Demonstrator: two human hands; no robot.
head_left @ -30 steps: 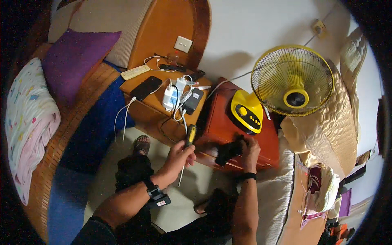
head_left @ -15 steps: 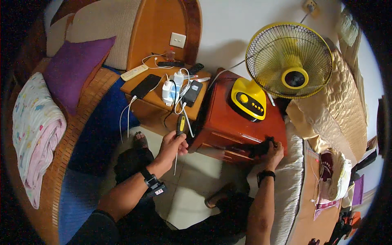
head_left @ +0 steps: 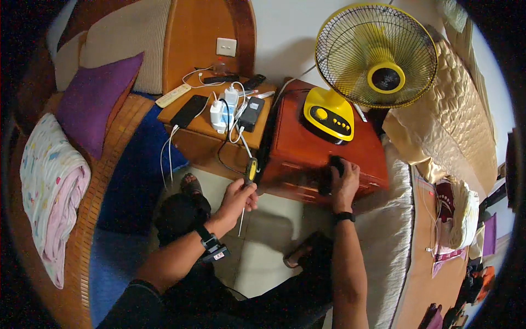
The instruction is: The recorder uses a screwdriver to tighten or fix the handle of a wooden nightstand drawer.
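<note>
My left hand (head_left: 235,203) is closed around a screwdriver (head_left: 251,170) with a yellow and black handle. Its handle points up and away, and the thin metal shaft hangs below my fist above the tiled floor. A small black thing (head_left: 336,165) is in my closed right hand (head_left: 346,183), at the front top edge of the red wooden cabinet (head_left: 290,129); blur hides what kind it is. Dark blurred patches lie along the drawer fronts beside it. On the cabinet stands a yellow fan (head_left: 329,115) with a round wire cage.
Left of the cabinet, a wooden nightstand (head_left: 192,143) carries white chargers (head_left: 222,112), cables, a black phone (head_left: 192,111) and a cream remote (head_left: 173,96). A bed with a white padded edge (head_left: 394,230) is at right. A purple cushion (head_left: 98,98) and folded blanket (head_left: 52,186) lie at left.
My right hand has moved left and away from me along the cabinet front, with the black thing. The left hand with the screwdriver has shifted slightly right. The whole view has tilted a little.
</note>
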